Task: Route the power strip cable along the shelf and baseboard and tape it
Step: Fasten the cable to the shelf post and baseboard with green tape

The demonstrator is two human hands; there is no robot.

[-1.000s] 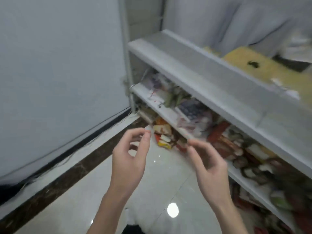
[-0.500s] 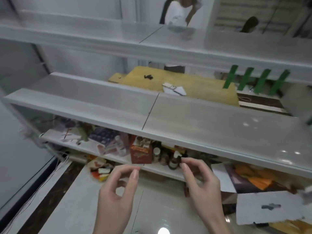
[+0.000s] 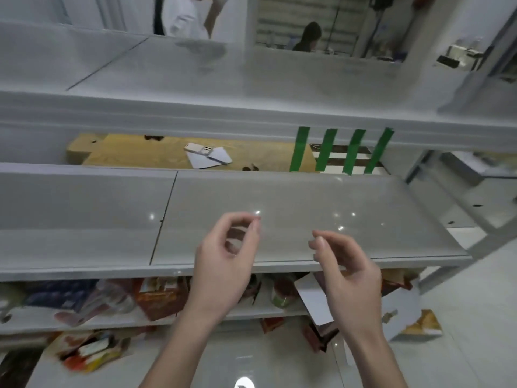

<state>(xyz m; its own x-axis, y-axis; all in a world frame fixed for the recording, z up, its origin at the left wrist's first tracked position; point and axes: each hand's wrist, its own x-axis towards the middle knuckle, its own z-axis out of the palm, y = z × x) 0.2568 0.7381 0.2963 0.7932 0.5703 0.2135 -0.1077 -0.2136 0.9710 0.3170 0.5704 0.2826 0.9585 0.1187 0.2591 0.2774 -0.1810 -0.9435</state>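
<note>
Left hand [image 3: 221,270], right hand [image 3: 349,275] raised apart over front edge of middle shelf [image 3: 307,197]. My fingers curl toward thumbs; pinching anything, cannot tell. Green tape strips [image 3: 326,149] hang behind shelf, untouched.

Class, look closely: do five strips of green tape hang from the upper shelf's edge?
No, only four green tape strips hang side by side from the upper shelf.
</note>
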